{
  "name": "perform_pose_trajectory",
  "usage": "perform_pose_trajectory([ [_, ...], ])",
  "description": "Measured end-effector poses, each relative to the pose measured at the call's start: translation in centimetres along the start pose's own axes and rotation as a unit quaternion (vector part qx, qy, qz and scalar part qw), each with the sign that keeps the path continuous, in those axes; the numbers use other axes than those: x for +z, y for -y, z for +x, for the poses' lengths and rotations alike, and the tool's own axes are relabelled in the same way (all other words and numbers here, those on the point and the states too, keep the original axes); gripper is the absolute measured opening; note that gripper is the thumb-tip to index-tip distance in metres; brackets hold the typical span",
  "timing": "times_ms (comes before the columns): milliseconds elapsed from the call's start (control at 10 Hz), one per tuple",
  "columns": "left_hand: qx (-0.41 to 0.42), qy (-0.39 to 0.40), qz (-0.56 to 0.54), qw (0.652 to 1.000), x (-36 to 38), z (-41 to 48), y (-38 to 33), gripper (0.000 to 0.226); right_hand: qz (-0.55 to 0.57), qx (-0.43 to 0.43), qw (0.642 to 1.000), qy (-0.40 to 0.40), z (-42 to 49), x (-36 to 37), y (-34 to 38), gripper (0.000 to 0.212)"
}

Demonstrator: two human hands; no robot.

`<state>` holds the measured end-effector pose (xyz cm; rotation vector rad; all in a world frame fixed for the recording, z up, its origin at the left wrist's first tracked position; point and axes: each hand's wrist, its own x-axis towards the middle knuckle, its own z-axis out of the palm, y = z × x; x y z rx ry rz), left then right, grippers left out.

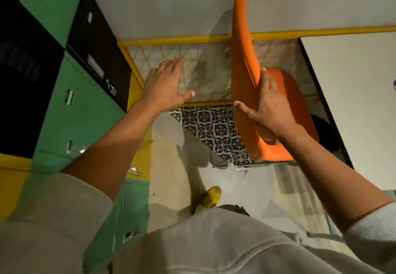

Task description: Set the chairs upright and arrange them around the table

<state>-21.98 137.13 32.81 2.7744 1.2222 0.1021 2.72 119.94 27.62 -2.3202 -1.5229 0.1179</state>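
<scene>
Gripping the orange chair (242, 59) by the table (353, 85), right hand (267, 109); left hand (165, 83) splayed over tiled floor (210, 128).

The chair (252, 81) stands between the lockers (70, 106) and the table (353, 94).
</scene>
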Motion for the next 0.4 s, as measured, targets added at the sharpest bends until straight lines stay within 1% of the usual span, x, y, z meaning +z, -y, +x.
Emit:
perform_pose_trajectory([
  [100,-0.038,-0.015,0.009,0.999,-0.4,-4.5,0.0,0.101,0.011,-0.024,0.999,0.02,-1.3,-0.8,-0.5,0.112],
  [200,-0.056,0.0,0.027,0.998,-1.1,-8.6,-1.4,0.1,0.005,-0.041,0.997,0.063,-3.6,-2.5,-0.6,0.113],
  [300,-0.053,-0.002,0.026,0.998,-2.2,-11.8,-4.0,0.1,-0.018,-0.031,0.993,0.113,-6.3,-5.0,-1.0,0.116],
  [400,-0.047,-0.005,0.054,0.997,-4.2,-13.3,-6.5,0.108,-0.076,-0.031,0.99,0.117,-8.8,-8.1,-1.0,0.12],
])
